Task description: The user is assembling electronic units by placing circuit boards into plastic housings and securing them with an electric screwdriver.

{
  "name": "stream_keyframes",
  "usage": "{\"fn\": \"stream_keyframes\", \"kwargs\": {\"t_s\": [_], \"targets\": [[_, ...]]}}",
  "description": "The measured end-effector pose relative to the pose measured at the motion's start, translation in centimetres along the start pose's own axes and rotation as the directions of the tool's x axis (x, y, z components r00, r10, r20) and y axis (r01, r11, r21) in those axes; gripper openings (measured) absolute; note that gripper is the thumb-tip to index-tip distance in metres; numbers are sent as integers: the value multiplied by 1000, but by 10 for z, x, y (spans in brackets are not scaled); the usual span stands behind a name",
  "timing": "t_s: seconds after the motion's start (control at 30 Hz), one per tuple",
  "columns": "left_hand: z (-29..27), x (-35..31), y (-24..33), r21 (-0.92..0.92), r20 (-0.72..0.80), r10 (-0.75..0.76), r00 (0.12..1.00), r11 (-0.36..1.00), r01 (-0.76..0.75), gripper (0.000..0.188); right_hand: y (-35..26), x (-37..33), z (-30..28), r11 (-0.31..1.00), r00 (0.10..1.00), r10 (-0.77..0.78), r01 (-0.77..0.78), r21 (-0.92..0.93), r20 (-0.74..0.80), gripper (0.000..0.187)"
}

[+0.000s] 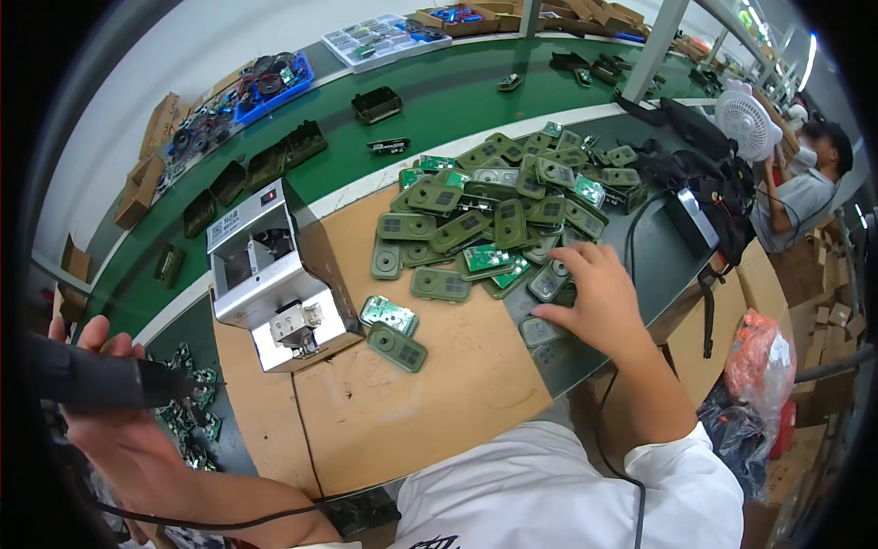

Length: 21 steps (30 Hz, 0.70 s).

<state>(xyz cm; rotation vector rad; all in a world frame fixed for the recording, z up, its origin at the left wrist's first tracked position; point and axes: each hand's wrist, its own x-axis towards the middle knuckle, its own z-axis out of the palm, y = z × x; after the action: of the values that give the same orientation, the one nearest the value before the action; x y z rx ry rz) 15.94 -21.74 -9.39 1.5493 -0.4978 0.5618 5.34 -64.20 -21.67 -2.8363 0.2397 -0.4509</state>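
At the far left, the left hand (110, 403) closes its grip around a dark, smooth-barrelled power screwdriver (101, 382), tip pointing right over a small scatter of green circuit boards (194, 412) with a bumpy, component-studded look. A thin black cord (183, 526) trails off along the lower edge. Next comes a boxy grey metal screw feeder (270, 274) standing on a sheet of matte brown cardboard (430, 384) that covers the worktop (430, 91) — green-surfaced beyond. Further right lies the heap of olive-green plastic housings (485, 210), flat, rounded-rectangular, each with small window cut-outs, some mixed with bare boards. The right hand (599, 302) rests spread on the near edge of that heap, fingers open and pressing on grey-green pieces, nothing yet pinched. The step looks like picking the next housing; the move ahead calls for singling one piece out of the pile and bringing it toward the driver.
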Motion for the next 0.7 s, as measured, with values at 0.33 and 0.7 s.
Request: {"fn": "stream_keyframes", "kwargs": {"t_s": [0.33, 0.7], "targets": [[-147, -72, -67, 843, -257, -347, 902, 376, 385, 39, 11, 3, 1, 821, 935, 332, -222, 527, -123, 16], [-152, -148, -110, 984, 159, -154, 975, -54, -169, 11, -76, 22, 30, -206, 917, -65, -398, 894, 393, 25]]}}
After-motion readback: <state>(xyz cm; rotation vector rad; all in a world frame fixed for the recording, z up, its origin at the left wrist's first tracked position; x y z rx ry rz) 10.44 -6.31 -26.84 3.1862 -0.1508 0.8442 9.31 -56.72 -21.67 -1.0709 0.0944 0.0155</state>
